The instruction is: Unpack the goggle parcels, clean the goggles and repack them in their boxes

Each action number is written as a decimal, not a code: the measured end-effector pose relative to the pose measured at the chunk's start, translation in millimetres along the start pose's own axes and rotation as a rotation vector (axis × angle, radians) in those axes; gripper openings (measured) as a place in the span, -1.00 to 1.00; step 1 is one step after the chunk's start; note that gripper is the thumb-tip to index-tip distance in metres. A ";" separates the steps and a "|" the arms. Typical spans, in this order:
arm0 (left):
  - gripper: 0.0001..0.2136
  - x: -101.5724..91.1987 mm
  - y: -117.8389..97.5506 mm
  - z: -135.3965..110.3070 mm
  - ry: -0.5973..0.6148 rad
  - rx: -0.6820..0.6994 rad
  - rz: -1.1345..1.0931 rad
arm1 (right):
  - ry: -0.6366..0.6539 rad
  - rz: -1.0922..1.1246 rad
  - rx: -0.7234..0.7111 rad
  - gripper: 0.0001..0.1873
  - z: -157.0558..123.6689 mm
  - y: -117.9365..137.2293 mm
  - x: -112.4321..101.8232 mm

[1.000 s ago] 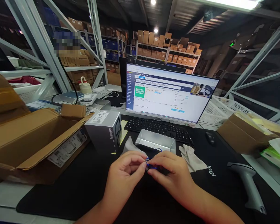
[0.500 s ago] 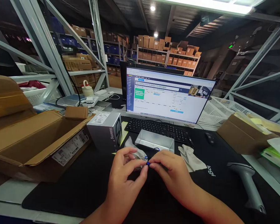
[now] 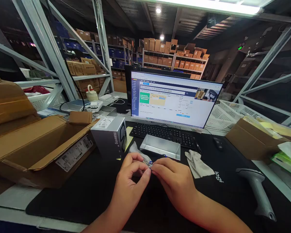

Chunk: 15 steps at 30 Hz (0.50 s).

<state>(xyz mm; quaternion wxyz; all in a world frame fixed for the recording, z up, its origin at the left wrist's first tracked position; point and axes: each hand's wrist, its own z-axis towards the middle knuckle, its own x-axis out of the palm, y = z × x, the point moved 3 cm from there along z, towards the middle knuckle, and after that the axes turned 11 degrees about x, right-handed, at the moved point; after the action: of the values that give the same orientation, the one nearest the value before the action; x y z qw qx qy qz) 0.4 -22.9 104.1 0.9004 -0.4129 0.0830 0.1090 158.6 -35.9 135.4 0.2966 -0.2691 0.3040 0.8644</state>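
Note:
Over the black desk mat, my left hand point(image 3: 132, 184) and my right hand point(image 3: 176, 181) meet fingertip to fingertip, both pinched closed. A thin blue cord point(image 3: 150, 163) shows at the fingertips; most of it is hidden by my fingers. Just behind my left hand lies a grey cloth pouch point(image 3: 134, 147), partly covered by the fingers. Beyond my hands is an open silver box tray point(image 3: 160, 146). A crumpled grey cloth point(image 3: 199, 164) rests to the right of my right hand.
On the left stand a silver printed box point(image 3: 109, 136) and an open cardboard carton point(image 3: 50, 142). Behind are a keyboard point(image 3: 160, 131) and a monitor point(image 3: 169, 103). A barcode scanner point(image 3: 258, 191), a mouse point(image 3: 217, 143) and another carton point(image 3: 249, 139) sit at right.
My right hand has shifted slightly left and its fingers have closed in nearer my left hand. Less of the blue cord shows. A tan panel has appeared on the monitor.

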 end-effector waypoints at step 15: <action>-0.86 -1.1 5.9 -3.7 -0.111 -0.019 -0.025 | -0.103 0.035 -0.027 -0.89 -0.1 -2.5 -9.4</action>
<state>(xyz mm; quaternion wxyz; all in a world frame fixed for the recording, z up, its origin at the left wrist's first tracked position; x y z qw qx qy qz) -2.4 -22.1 97.6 0.9009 -0.4158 0.0267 0.1215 166.7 -37.7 140.4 0.2929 -0.2231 0.2813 0.8862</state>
